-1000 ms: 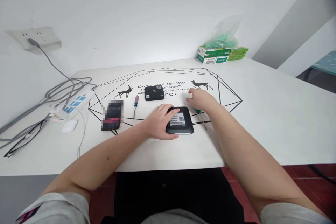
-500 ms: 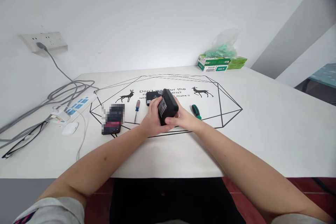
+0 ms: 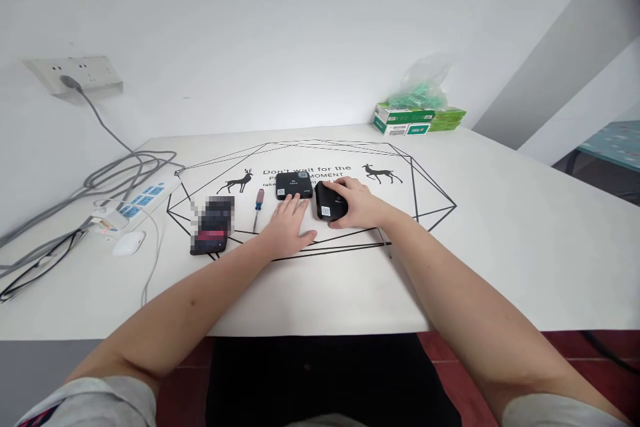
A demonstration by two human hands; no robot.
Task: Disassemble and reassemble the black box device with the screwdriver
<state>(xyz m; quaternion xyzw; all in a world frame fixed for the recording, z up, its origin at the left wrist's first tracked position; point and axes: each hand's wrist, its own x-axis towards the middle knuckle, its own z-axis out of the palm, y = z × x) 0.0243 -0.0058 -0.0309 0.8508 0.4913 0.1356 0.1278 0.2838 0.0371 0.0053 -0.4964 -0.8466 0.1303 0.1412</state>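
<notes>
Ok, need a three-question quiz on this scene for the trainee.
1. The right hand grips: A) glasses, B) a black box, C) a phone.
2. True or false: the plastic bag sits on the green-and-white boxes.
3. Fill in: in the picture, the red-and-blue-handled screwdriver lies to the ___ of the other black box.

Key: 1 B; 2 true; 3 left.

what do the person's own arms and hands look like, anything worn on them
Both the left hand and the right hand are bare, with no gloves, rings or watch visible. The forearms are uncovered too. The left sleeve and right sleeve are pale grey, and the left has a dark patch with red.
</notes>
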